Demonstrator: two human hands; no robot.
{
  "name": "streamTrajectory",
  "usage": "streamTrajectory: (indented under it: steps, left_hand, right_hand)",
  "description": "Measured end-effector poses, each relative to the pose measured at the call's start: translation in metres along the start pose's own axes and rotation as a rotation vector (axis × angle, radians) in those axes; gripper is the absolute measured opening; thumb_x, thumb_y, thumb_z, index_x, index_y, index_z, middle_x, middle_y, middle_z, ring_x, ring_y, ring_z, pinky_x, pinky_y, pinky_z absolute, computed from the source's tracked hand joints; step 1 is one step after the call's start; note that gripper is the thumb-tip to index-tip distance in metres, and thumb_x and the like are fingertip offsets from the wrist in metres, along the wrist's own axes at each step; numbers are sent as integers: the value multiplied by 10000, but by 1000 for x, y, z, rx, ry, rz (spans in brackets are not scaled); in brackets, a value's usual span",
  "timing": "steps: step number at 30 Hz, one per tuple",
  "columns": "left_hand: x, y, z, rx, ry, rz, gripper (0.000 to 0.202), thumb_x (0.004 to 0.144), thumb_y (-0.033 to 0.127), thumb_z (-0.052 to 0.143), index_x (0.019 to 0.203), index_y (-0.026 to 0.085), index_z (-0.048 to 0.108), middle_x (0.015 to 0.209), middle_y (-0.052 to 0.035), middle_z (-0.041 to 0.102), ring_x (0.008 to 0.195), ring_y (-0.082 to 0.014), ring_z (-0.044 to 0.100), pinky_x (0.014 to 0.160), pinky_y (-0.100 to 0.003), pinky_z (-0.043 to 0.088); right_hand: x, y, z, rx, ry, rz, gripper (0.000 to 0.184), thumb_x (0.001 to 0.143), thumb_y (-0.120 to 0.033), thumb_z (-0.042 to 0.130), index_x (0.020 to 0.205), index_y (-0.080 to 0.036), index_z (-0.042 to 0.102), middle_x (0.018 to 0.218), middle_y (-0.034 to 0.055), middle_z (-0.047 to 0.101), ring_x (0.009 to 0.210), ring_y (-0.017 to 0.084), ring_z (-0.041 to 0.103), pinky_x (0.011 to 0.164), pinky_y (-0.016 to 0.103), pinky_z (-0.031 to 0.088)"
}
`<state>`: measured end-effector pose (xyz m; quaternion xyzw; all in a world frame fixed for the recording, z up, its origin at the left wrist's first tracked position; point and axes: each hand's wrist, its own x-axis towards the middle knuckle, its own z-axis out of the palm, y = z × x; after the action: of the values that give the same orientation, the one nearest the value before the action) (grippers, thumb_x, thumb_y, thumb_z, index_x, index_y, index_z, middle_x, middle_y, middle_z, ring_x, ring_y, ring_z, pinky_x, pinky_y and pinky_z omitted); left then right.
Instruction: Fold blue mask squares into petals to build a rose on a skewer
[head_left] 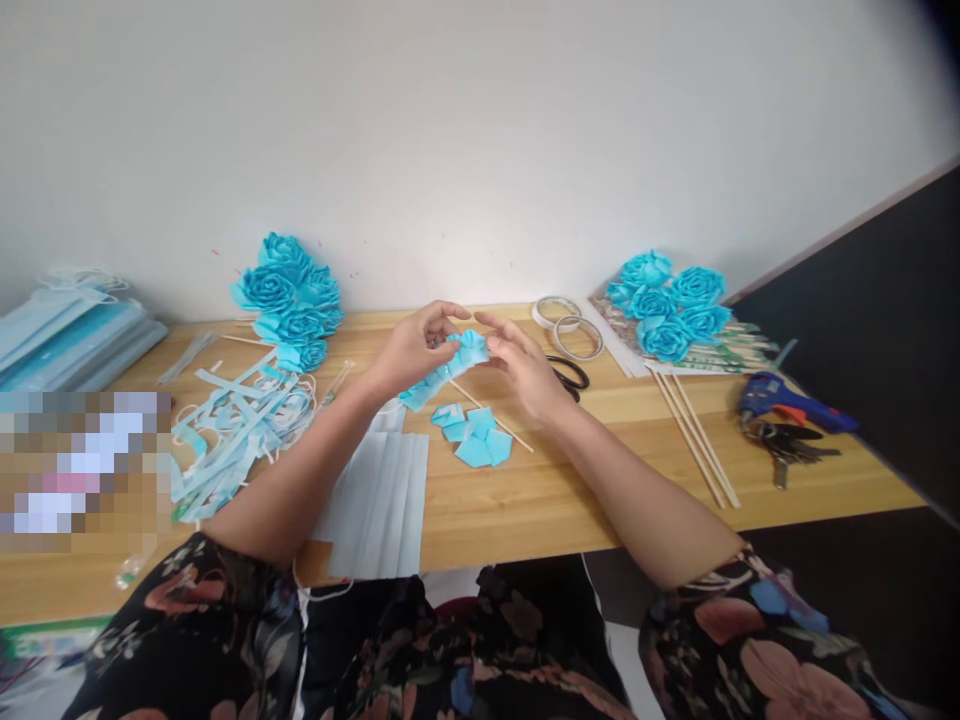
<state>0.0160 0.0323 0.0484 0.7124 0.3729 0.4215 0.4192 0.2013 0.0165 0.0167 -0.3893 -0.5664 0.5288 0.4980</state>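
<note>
Above the middle of the table, my left hand (417,348) and my right hand (523,368) face each other, fingers curled around a folded strip of light blue mask fabric (470,348). Both thumbs press on the strip, and its longer end hangs down to the left below my left hand. Just beneath lies a small pile of cut blue fabric petals (480,445). A thin wooden stick (514,432) rests beside the pile. Black-handled scissors (571,375) lie partly hidden behind my right hand. Pleated pale mask pieces (379,500) lie below my left forearm.
Bunches of blue fabric roses stand at the left back (281,300) and right back (667,305). Tape rolls (577,338), wooden sticks (694,440), a blue glue gun (795,400) and keys (784,445) are on the right. Cut scraps (232,430) and stacked masks (82,330) occupy the left.
</note>
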Motion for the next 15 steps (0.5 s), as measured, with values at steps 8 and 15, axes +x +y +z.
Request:
streamTrajectory:
  steps: [8,15]
  left_hand:
    - [-2,5,3,70,-55,-11,372,756,112,610,1125,147,584,792,15,605,635,-72,533,583,-193,409]
    - [-3,5,6,-5,-151,-40,469,802,191,665,1251,172,534,741,22,599,611,-84,533,549,-197,388]
  right_hand:
    - [-1,-7,0,9,2,-4,385,816,-365,627,1183,-252,642,911,0,652,897,187,603,869,366,482]
    - [-2,-9,0,-50,28,-32,404,764,-291,624,1164,-236,649,803,-21,590,743,148,528,736,313,447]
